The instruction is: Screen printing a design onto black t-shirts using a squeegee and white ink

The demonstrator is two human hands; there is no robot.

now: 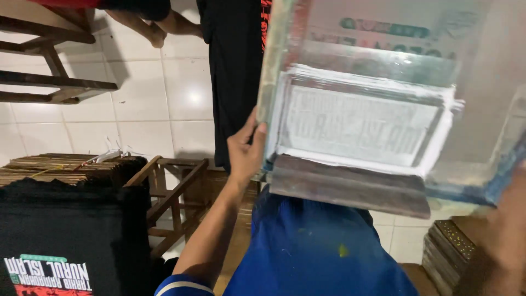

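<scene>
Screen (378, 109) is held up, tilted, above the person's blue lap (318, 252); wet white ink coats the mesh around a pale rectangular stencil. Squeegee (350, 186) lies along the screen's lower edge, resting against the frame.

Left hand (246, 151): fingers wrapped round the screen's left rail, thumb on the face, firm grip. Right hand (507, 241): blurred, at the screen's lower right corner; cannot tell whether its fingers are closed on the frame or only pressed against it.

Risks, judged: squeegee looks loose on a tilted frame, so it could slide off onto the lap. Wet ink could run or drip down from the screen. If the right side is not truly gripped, the frame could twist.

Below and left of the screen: a black printed shirt (60, 241) on a stack, a wooden stool (175, 192) beside it. Behind the screen, another person's black garment (235, 71). Screen's top and right edges are cut off; stencil detail is too smeared to make out.
</scene>
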